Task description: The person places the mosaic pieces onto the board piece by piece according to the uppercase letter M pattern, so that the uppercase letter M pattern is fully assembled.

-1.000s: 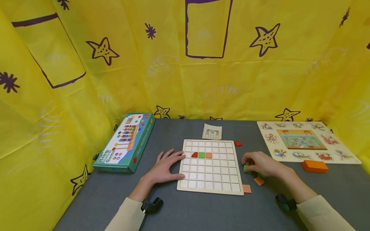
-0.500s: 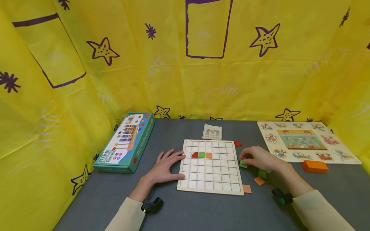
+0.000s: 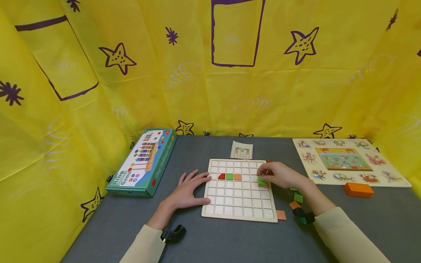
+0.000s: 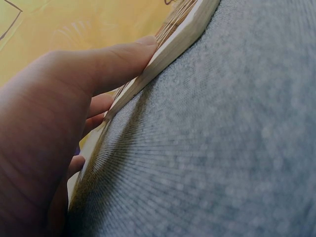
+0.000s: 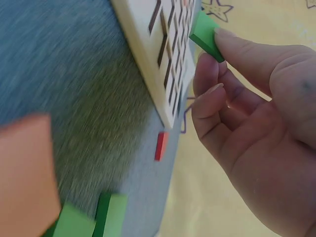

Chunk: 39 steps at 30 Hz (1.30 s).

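Observation:
My right hand [image 3: 279,175] pinches a green square tile [image 5: 206,35] between thumb and fingers, over the right edge of the wooden grid board [image 3: 238,204]. My left hand [image 3: 185,191] lies spread at the board's left side, thumb and fingertips on its rim, as the left wrist view also shows. Set in one row of the board are a red quarter-round tile [image 3: 222,176], a green tile [image 3: 229,176] and an orange tile [image 3: 237,177]. Behind the board lies a small pattern card [image 3: 241,150].
Right of the board are loose green tiles [image 3: 298,197], orange tiles [image 3: 281,215] and a red piece [image 5: 161,146]. A game box [image 3: 143,162] stands at left. At right lie a sea-animal puzzle board [image 3: 348,175] and an orange block [image 3: 358,189]. A yellow curtain [image 3: 197,91] hangs behind.
My right hand has lifted the green tile from beside the board and carried it left over the board's right edge, uncovering other green tiles. The left hand has stayed in place.

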Each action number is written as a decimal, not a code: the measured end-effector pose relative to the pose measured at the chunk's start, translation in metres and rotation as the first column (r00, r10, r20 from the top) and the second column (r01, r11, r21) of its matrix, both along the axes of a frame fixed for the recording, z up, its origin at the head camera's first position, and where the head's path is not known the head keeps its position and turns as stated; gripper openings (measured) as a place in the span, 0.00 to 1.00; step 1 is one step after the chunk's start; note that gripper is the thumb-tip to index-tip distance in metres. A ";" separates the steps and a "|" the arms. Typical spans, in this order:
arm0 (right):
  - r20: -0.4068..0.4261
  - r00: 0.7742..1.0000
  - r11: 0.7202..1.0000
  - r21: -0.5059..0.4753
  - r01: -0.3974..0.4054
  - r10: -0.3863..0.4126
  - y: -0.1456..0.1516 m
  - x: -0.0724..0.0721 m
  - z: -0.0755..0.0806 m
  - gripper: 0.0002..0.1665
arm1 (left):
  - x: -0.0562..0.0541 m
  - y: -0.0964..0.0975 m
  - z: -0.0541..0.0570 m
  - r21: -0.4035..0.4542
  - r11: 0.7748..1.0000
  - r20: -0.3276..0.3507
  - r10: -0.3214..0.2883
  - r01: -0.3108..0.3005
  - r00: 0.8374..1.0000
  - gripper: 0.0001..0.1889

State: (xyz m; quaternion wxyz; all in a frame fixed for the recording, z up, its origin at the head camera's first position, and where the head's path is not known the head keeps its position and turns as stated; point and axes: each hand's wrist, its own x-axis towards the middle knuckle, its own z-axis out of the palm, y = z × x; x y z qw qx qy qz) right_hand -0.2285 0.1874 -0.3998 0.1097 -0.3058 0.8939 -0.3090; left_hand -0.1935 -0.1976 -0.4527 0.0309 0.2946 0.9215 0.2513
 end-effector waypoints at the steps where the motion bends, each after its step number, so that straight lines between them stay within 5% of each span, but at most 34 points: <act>1: 0.003 1.000 1.000 -0.002 0.000 0.000 -0.003 -0.001 0.000 0.05 | 0.000 0.000 0.000 0.000 1.000 0.001 0.000 0.000 1.000 0.41; 26: 0.057 0.998 1.000 0.001 0.005 -0.005 -0.049 -0.025 -0.009 0.06 | 0.002 -0.001 -0.003 -0.006 1.000 0.017 0.006 -0.006 1.000 0.42; 39: 0.020 0.999 0.997 0.069 -0.035 0.034 -0.052 -0.020 -0.010 0.10 | 0.001 -0.001 -0.002 -0.001 1.000 0.019 0.003 -0.003 1.000 0.41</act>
